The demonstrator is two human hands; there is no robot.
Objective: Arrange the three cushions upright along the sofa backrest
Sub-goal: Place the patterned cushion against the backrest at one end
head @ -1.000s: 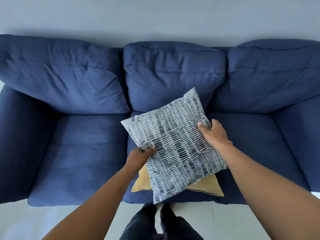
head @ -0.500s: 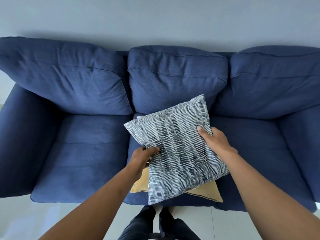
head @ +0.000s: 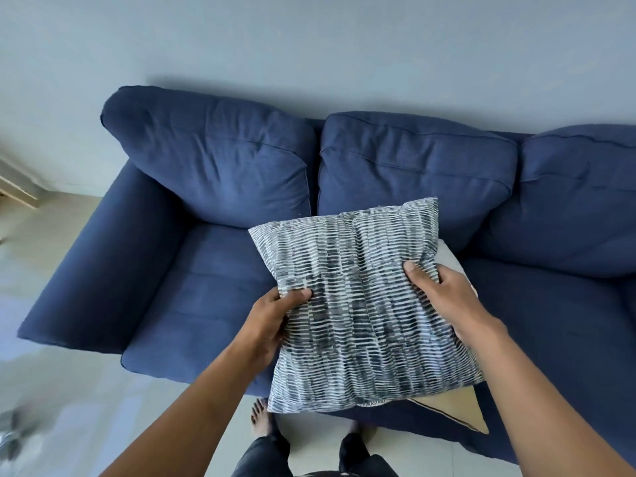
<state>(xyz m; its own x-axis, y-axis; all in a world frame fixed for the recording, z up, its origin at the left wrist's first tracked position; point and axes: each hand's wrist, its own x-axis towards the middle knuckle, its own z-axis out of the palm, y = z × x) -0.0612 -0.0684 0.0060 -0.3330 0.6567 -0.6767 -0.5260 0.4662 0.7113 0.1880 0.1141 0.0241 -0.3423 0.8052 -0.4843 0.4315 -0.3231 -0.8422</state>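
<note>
We hold the striped cushion (head: 358,304) in both hands above the middle seat of the blue sofa (head: 213,287), its far edge close to the middle back pillow (head: 413,166). Our left hand (head: 272,318) pinches the cushion's left edge, thumb on the top face; our right hand (head: 437,287) clamps the right edge the same way. Each grip is closed on fabric, which bunches under the thumbs.

Under the striped cushion lie two more: a tan cushion (head: 461,407), one corner jutting toward the sofa's near edge, and a pale grey cushion (head: 447,259), only a sliver showing just beyond our right hand. We cannot tell how those two sit against each other.

The cushion looks soft and slack, so we judge it may sag or fold if stood against the backrest without a firm press into the crease. Lifting it carelessly could also drag the tan cushion off the near edge of the seat, since that corner already overhangs. The left seat is bare and would take a cushion.

No containers appear in view; nothing here holds anything but the sofa itself.
</note>
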